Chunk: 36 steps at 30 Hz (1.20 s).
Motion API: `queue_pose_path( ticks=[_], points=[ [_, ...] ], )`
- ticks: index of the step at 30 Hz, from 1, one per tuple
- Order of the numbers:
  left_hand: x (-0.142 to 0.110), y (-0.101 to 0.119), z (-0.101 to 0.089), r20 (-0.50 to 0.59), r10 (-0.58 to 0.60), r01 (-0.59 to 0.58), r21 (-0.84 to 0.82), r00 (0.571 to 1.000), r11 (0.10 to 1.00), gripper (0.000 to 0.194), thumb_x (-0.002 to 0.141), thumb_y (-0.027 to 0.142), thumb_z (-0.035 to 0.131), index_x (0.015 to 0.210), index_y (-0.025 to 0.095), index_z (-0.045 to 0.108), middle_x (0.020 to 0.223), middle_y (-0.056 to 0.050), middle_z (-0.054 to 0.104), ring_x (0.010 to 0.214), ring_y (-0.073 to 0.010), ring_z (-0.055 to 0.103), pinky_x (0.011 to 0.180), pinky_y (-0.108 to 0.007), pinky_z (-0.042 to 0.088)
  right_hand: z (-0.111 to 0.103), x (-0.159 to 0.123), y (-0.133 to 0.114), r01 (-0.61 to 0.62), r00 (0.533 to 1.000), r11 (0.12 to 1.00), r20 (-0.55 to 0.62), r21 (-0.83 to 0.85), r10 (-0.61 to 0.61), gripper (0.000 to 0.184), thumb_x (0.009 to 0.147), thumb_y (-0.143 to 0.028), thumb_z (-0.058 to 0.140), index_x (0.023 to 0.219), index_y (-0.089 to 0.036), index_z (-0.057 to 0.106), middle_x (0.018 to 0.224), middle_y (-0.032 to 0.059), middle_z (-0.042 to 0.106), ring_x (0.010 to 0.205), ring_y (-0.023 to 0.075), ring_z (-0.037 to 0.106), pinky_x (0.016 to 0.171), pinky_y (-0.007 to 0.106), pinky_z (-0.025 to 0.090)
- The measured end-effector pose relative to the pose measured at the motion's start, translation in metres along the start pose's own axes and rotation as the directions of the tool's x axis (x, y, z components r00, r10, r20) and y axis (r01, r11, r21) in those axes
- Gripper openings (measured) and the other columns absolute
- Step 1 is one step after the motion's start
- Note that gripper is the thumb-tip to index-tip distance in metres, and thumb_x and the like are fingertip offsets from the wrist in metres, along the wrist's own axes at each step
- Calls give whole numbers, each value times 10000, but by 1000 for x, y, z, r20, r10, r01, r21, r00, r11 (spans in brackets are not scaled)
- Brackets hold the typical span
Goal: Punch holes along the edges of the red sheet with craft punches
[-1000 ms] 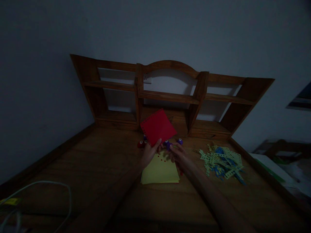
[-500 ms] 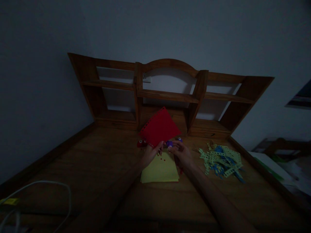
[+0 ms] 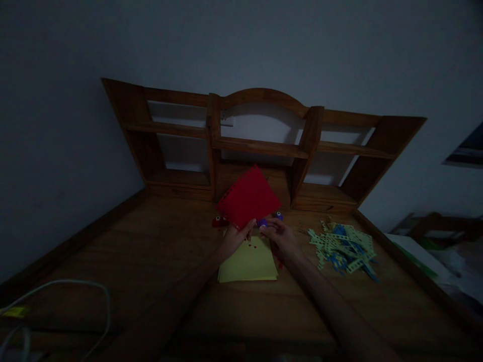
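Note:
My left hand (image 3: 238,238) pinches the near corner of a red sheet of paper (image 3: 249,195), which is tilted up and has small holes along its left edge. Close beside it, my right hand (image 3: 282,235) is closed on a small purple craft punch (image 3: 262,222) at the paper's lower edge. Whether the punch's jaw is over the paper is too dark to tell. Below both hands lies a stack of yellow paper (image 3: 247,266) with a few tiny red cut-outs (image 3: 255,247) on top. A red punch (image 3: 218,221) and another purple punch (image 3: 278,215) sit just beyond my hands.
A heap of pale green and blue cut paper strips (image 3: 345,246) lies to the right on the wooden desk (image 3: 162,241). Wooden shelves (image 3: 260,147) stand along the back. A white cable (image 3: 71,281) loops at the front left. The room is dim.
Both hands keep their hold on the red paper and the purple punch, in nearly the same place. The whole view has shifted slightly.

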<state>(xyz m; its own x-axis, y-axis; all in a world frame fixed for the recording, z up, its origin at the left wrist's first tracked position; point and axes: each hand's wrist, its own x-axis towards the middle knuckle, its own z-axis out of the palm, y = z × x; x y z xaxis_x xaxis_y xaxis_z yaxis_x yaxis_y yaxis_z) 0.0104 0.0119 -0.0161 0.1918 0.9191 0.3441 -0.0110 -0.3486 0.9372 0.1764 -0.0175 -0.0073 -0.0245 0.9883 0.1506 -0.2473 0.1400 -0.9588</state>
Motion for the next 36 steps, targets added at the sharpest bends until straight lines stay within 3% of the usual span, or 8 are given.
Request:
queue_pose_path(
  ticks=[4,10,16,25,30,36],
  points=[
    [0,0,-1,-20,25,-25,-3,999,1000,391,864,523,526,685,175,523,568,23,484,513,-126,471,527,-249,397,0,0,0,1,1000,1000,28,-14,-1,365,623,-344,837,918,-226,659,856,17,688,713,157,631,715,310,514],
    [-2,7,-2,-13,40,-39,95,999,995,422,881,492,516,595,186,460,552,22,474,535,-126,471,596,-261,400,2,-2,-2,0,999,1000,36,8,0,355,630,-326,836,919,-224,657,855,18,684,723,150,626,713,302,518],
    [-2,2,-1,-20,41,-38,108,999,993,388,867,499,532,642,189,465,562,30,477,530,-124,468,569,-254,386,1,0,0,1,1000,1000,3,20,-1,361,605,-330,849,891,-224,655,821,1,675,656,133,617,677,288,508],
    [-8,17,-2,-66,44,-31,191,997,981,362,840,509,559,682,192,484,584,31,499,540,-130,491,577,-258,402,5,-4,-6,-12,1000,1000,-28,-12,12,384,596,-361,849,888,-221,644,778,6,682,618,141,620,626,272,473],
    [-7,7,0,4,12,-12,72,1000,997,433,883,528,494,628,180,467,562,23,476,523,-120,469,549,-248,398,5,-4,-8,-40,997,999,-65,-12,39,408,593,-409,849,878,-211,637,747,9,680,574,138,596,568,260,448],
    [-6,12,2,99,-48,54,-50,994,997,456,864,555,521,684,140,577,573,-2,522,475,-109,464,477,-237,383,0,-2,-6,-76,997,996,-32,-51,74,352,656,-481,799,762,-198,620,620,-6,630,514,133,548,494,243,397]
  ],
)
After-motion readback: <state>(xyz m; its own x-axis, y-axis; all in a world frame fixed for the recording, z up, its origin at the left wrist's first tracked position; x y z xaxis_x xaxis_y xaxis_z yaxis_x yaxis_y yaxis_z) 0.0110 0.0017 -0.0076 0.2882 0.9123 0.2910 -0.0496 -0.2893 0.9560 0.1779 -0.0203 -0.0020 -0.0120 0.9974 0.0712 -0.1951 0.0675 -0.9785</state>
